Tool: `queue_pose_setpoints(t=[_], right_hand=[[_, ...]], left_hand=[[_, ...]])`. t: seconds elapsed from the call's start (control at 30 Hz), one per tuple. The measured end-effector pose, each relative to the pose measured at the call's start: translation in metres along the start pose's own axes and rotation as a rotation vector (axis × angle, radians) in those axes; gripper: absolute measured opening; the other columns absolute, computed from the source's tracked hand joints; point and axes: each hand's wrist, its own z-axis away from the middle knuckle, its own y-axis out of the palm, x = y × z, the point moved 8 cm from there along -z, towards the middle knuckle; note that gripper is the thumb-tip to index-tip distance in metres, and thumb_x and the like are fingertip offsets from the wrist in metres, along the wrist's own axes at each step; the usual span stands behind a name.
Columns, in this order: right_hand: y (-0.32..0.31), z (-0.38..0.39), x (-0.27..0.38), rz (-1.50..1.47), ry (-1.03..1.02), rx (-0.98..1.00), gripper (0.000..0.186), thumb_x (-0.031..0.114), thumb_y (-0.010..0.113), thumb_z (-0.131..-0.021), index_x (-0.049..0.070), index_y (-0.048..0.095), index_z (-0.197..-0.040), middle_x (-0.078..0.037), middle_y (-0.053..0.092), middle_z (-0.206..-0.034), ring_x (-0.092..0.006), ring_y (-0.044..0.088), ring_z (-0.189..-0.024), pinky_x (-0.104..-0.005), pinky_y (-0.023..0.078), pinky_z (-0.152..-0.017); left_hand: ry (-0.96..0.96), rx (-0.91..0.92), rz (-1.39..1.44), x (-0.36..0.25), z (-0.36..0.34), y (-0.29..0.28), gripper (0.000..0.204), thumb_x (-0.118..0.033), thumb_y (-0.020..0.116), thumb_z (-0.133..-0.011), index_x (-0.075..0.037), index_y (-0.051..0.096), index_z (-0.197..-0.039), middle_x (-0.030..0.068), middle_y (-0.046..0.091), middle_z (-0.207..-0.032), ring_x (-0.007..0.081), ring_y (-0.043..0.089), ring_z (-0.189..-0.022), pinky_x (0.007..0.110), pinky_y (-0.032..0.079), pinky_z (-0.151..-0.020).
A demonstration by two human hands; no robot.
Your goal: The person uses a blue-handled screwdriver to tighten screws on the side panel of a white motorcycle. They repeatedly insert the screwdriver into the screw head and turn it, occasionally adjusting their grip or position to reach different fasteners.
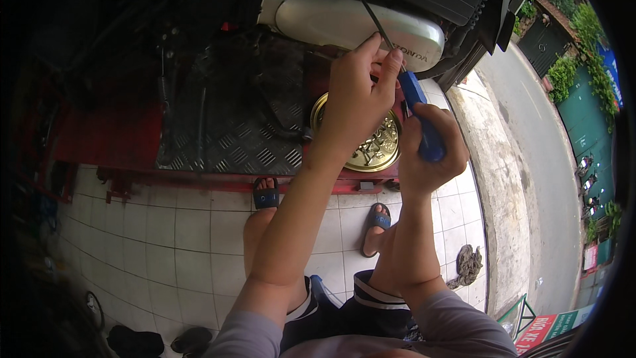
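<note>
I see left hand (363, 79) fingers pinching screwdriver (412, 88) shaft, right hand (442, 146) fingers wrapping handle | shaft toward 11 o'clock | risk: cover (324, 18) may scratch | cause: tip slipping

Looks steeply down from head height through the left of two side-by-side fisheyes — near to left hand (363, 79) and right hand (436, 144), farther from the floor (192, 232). Faces a motorbike (358, 23) along the top edge; takes in both forearms (298, 215) from the lower edge — bends the street (553, 159) toward the right rim.
</note>
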Motion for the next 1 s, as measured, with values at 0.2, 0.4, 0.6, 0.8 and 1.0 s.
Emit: queue_pose_setpoints(t=[0.2, 0.4, 0.6, 0.8, 1.0], right_hand=[[0.000, -0.001, -0.002, -0.034, -0.002, 0.017, 0.023, -0.005, 0.072, -0.068, 0.002, 0.068, -0.090, -0.009, 0.065, -0.071, -0.0178, 0.062, -0.059, -0.0267, 0.048, -0.057], [0.002, 0.001, -0.003, -0.060, 0.011, 0.041, 0.025, -0.005, 0.074, -0.069, 0.001, 0.066, -0.092, -0.008, 0.066, -0.075, -0.0173, 0.063, -0.064, -0.0264, 0.048, -0.060], [0.015, -0.027, 0.036, -0.097, -0.009, 0.168, 0.022, -0.002, 0.074, -0.073, 0.003, 0.061, -0.091, -0.010, 0.065, -0.078, -0.0234, 0.067, -0.068, -0.0286, 0.051, -0.063], [0.030, -0.074, 0.061, -0.022, -0.060, 0.458, 0.012, 0.003, 0.070, -0.077, 0.002, 0.061, -0.085, -0.007, 0.064, -0.075, -0.0129, 0.064, -0.068, -0.0270, 0.050, -0.064], [0.038, -0.080, 0.076, 0.103, -0.253, 0.647, 0.022, 0.005, 0.070, -0.062, 0.008, 0.067, -0.084, -0.008, 0.057, -0.073, -0.0307, 0.061, -0.062, -0.0386, 0.046, -0.055]], left_hand=[[-0.001, -0.028, -0.029, 0.004, 0.001, -0.006, 0.030, -0.021, 0.054, -0.102, 0.005, 0.058, -0.116, 0.0106, 0.070, -0.093, 0.0114, 0.065, -0.079, 0.026, 0.056, -0.071], [-0.038, -0.013, 0.001, 0.005, 0.006, -0.007, 0.038, -0.030, 0.054, -0.102, 0.004, 0.060, -0.120, 0.0088, 0.070, -0.092, 0.0110, 0.064, -0.074, 0.023, 0.051, -0.064], [-0.243, 0.063, 0.178, 0.005, 0.015, -0.014, 0.042, -0.039, 0.052, -0.102, 0.000, 0.066, -0.107, 0.0024, 0.066, -0.084, 0.0066, 0.058, -0.066, 0.021, 0.045, -0.057], [-0.286, 0.270, 0.651, -0.027, 0.029, -0.013, 0.038, -0.040, 0.050, -0.103, -0.006, 0.067, -0.094, -0.0013, 0.060, -0.074, 0.0059, 0.057, -0.066, 0.022, 0.045, -0.057], [-0.418, 0.133, 0.758, -0.028, 0.041, -0.005, 0.034, -0.039, 0.049, -0.104, -0.009, 0.065, -0.103, -0.0023, 0.064, -0.088, 0.0064, 0.060, -0.072, 0.023, 0.046, -0.056]])
